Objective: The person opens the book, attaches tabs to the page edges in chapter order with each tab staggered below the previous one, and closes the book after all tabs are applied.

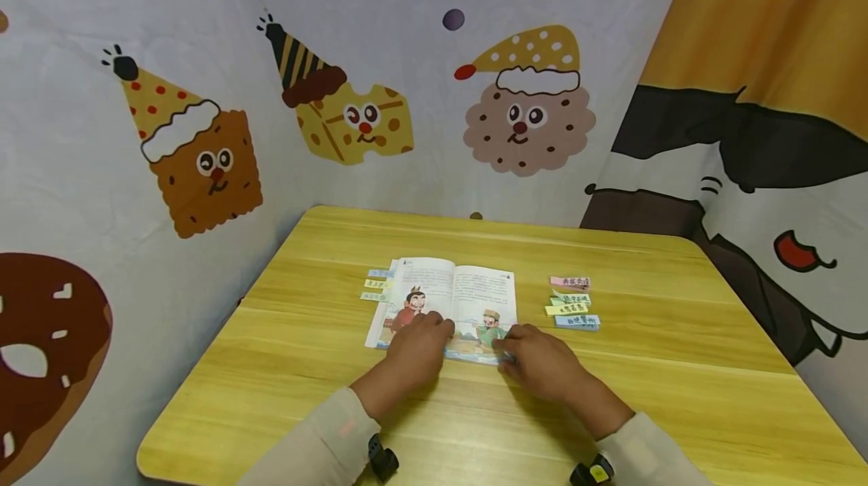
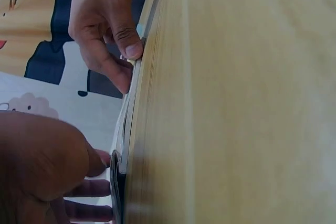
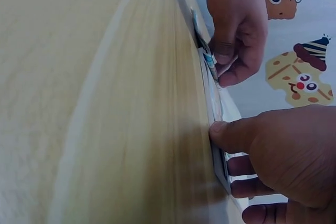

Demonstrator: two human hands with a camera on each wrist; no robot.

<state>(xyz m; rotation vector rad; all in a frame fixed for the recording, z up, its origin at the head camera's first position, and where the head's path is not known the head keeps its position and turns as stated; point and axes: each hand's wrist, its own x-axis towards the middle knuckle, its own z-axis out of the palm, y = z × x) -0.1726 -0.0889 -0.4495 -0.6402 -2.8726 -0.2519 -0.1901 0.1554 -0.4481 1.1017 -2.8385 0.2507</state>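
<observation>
An open picture book (image 1: 483, 286) lies on the wooden table, with printed text above cartoon figures on both pages. My left hand (image 1: 422, 343) rests on the lower part of the left page near the fold, its fingertips touching the paper. At the lower right corner, my right hand (image 1: 542, 362) pinches the book's edge, thumb at the rim and fingers over the page. From the right wrist view, the right thumb (image 3: 219, 129) presses against the book's side. Paper tabs (image 1: 376, 284) in blue, yellow and green stick out past the book's left edge.
Several handwritten paper strips (image 1: 573, 310), pink, green, yellow and blue, lie in a stack-like column right of the book. The table (image 1: 305, 260) meets a cartoon-printed cloth backdrop (image 1: 420, 192) behind and at the sides. Dark wrist devices (image 1: 383, 460) sit at both sleeves.
</observation>
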